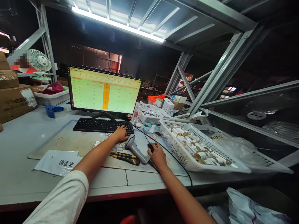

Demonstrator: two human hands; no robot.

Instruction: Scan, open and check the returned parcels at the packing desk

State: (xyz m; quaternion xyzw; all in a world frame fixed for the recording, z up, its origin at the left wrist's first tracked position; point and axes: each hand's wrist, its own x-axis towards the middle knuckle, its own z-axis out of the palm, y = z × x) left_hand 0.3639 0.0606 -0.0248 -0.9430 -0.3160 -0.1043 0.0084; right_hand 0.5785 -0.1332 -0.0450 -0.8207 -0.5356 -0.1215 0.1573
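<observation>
My left hand [121,133] rests on the right end of a black keyboard [100,125], fingers curled down onto the keys, holding nothing. My right hand [157,155] lies cupped over a black mouse [150,147], whose cable runs off the desk edge. Between my hands a grey barcode scanner [135,150] lies on the desk mat [77,143]. Beside it sits a yellow-and-black utility knife [123,157]. A monitor [104,91] showing a green spreadsheet with an orange column stands behind the keyboard.
A white basket [173,143] of small rolls stands right of the mouse. Behind it are another basket [149,117], a water bottle [138,112] and tape rolls. A white mailer bag [59,162] lies front left. Cardboard boxes [14,99], a blue tape dispenser [52,110] and a fan [39,62] stand at left.
</observation>
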